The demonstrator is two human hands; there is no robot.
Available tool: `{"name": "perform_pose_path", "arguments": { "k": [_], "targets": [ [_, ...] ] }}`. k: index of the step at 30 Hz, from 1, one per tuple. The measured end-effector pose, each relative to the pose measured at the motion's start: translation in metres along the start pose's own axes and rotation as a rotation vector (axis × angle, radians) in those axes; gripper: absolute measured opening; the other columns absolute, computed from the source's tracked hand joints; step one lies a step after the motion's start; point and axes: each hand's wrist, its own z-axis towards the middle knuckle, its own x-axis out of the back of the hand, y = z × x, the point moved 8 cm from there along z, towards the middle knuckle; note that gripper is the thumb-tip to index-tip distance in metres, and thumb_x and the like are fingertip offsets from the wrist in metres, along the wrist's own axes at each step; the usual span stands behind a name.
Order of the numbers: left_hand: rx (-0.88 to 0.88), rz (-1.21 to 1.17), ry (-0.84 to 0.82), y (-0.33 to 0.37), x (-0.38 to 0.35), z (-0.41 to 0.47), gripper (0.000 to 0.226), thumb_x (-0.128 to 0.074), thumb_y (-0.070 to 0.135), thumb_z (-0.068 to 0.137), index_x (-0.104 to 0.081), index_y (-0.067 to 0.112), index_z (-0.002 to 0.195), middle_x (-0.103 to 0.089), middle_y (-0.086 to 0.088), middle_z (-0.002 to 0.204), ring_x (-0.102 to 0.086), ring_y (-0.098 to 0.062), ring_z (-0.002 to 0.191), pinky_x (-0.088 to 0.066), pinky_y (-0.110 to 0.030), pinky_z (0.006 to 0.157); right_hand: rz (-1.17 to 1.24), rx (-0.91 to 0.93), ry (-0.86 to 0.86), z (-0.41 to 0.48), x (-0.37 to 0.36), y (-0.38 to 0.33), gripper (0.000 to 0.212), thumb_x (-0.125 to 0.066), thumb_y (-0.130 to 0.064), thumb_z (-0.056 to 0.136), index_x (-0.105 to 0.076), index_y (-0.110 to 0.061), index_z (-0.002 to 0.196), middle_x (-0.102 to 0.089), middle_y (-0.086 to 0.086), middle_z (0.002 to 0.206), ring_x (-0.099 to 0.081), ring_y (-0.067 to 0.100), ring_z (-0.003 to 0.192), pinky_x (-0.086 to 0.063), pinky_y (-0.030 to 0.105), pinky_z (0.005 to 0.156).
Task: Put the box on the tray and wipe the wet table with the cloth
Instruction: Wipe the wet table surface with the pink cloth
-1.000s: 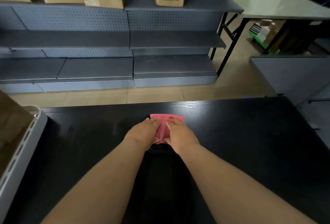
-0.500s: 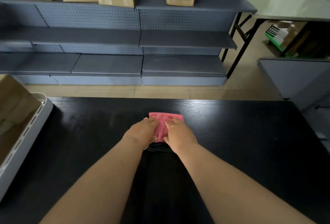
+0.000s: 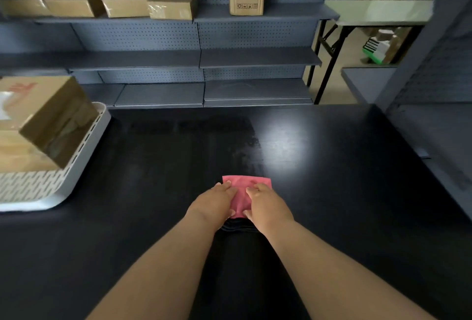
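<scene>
Since a second ago my view has swung left and lifted: the white slotted plastic tray (image 3: pixel 76 158) now shows whole at nine o'clock, where before only its corner showed, and the brown cardboard box (image 3: pixel 48 118) in it is plainly seen. My hands are in the same pose as before.

The folded pink cloth (image 3: pixel 242 192) lies flat on the black wood-grain desk (image 3: pixel 357 192), just ahead of me at twelve o'clock, its long axis running from me toward twelve. My left hand (image 3: pixel 213 204) and right hand (image 3: pixel 268 207) press it side by side; the fingers (image 3: pixel 227 187) lie flat and spread on the fabric, gripping nothing.

The box sits tilted in the tray, one corner propped on the rim, its taped top facing up toward ten o'clock. A dull, streaky wet patch (image 3: pixel 217 128) marks the desk at twelve o'clock beyond the cloth, beside a bright glare. Grey perforated metal shelves (image 3: pixel 199 59) stand behind, carrying more cardboard boxes (image 3: pixel 171 5).
</scene>
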Motion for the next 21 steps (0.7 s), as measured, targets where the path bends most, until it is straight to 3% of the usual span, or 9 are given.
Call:
{"name": "perform_pose_path", "arguments": {
  "k": [11,21],
  "targets": [
    [-0.031,-0.049,0.065,0.039,-0.088,-0.148,0.063,-0.050,0.023,0.098,-0.019,0.017,0.152,-0.007,-0.002,0.162,-0.011,-0.021,0.149,-0.024,-0.034,0.117,0.033,0.010,0.001,-0.159,-0.074,-0.010,0.061,-0.055,-0.025,0.095,-0.030,-0.016,0.150,-0.025,0.003,0.157,-0.028,0.021,0.144,-0.029,0.032,0.116],
    [-0.049,-0.007,0.060,0.037,-0.090,-0.136,0.063,-0.039,0.026,0.102,-0.005,0.016,0.154,0.003,-0.005,0.162,-0.001,-0.023,0.150,-0.013,-0.037,0.121,0.037,0.019,-0.025,-0.140,-0.074,-0.008,0.065,-0.050,-0.026,0.098,-0.016,-0.017,0.154,-0.009,0.003,0.162,-0.010,0.019,0.150,-0.020,0.032,0.121]
  ]
}}
